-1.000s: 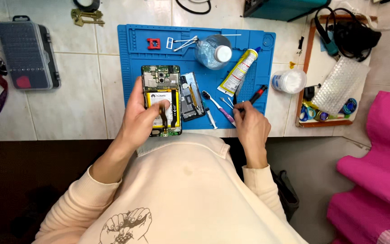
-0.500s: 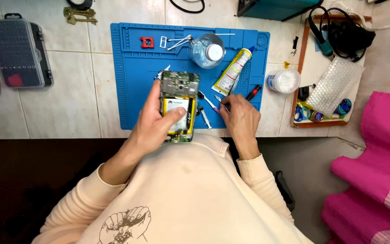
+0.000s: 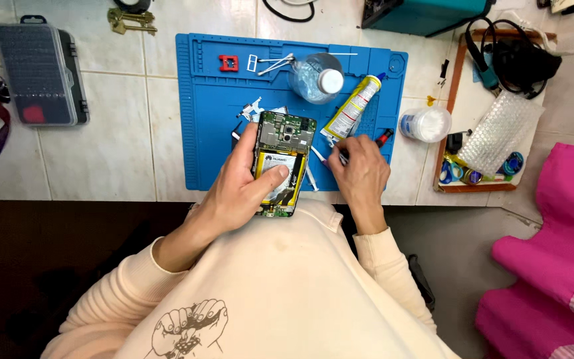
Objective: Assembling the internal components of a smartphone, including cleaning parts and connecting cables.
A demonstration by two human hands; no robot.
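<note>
While left hand (image 3: 244, 183) grips opened phone (image 3: 282, 159), right hand (image 3: 360, 174) beside it, pinching tool (image 3: 332, 157).

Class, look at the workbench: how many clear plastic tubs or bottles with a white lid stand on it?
2. One clear bottle stands on the blue mat, beside the glue tube. One round tub stands right of the mat. Others may be hidden in the tray.

opened phone (image 3: 280, 156): 1 | blue mat (image 3: 207, 119): 1 | glue tube (image 3: 352, 108): 1 | clear bottle (image 3: 313, 76): 1 | grey bit case (image 3: 40, 73): 1 | round white tub (image 3: 425, 124): 1 | hands: 2
</note>
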